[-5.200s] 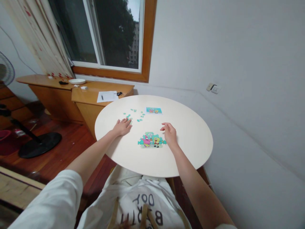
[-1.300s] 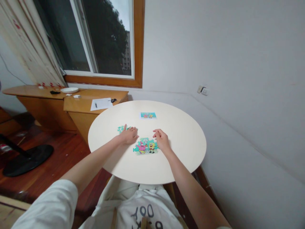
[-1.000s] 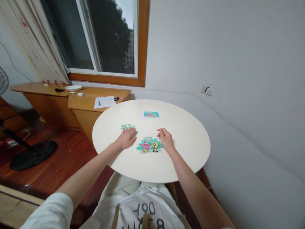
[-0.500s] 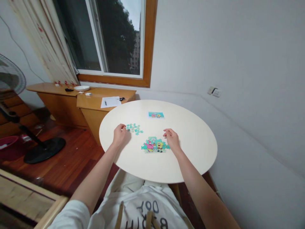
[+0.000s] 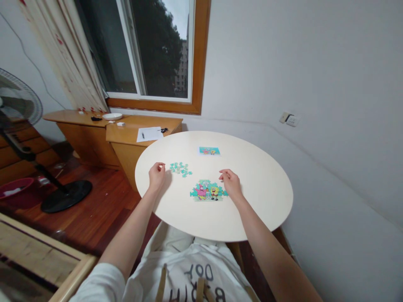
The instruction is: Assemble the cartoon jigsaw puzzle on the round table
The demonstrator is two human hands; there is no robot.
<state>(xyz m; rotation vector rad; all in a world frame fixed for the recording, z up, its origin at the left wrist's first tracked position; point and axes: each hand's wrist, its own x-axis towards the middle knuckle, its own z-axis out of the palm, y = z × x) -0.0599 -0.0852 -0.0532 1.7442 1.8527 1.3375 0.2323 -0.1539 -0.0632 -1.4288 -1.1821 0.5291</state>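
Note:
My left hand (image 5: 156, 175) hovers at the left of the table, its thumb and fingers pinched; whether a piece is between them is too small to see. Just right of its fingertips lies a loose heap of green jigsaw pieces (image 5: 181, 168). A partly joined jigsaw puzzle (image 5: 206, 192) with a pink starfish and a yellow sponge figure lies nearer to me. Over its right end is my right hand (image 5: 231, 183), fingers curled together, with any held thing hidden. That hand covers part of the puzzle's right edge. Farther back lies a picture card (image 5: 209, 151) with the same figures.
The round white table (image 5: 264, 188) meets the wall on the right. Behind it at left, a wooden cabinet (image 5: 126, 144) bears a paper sheet (image 5: 149, 134) and a white plate (image 5: 112, 116). A standing fan (image 5: 23, 153) and a red bin (image 5: 19, 193) are at far left.
The whole view has shifted slightly, so things appear a little farther right. My left hand has drawn slightly away from the loose pieces. My right hand stays over the puzzle's right end.

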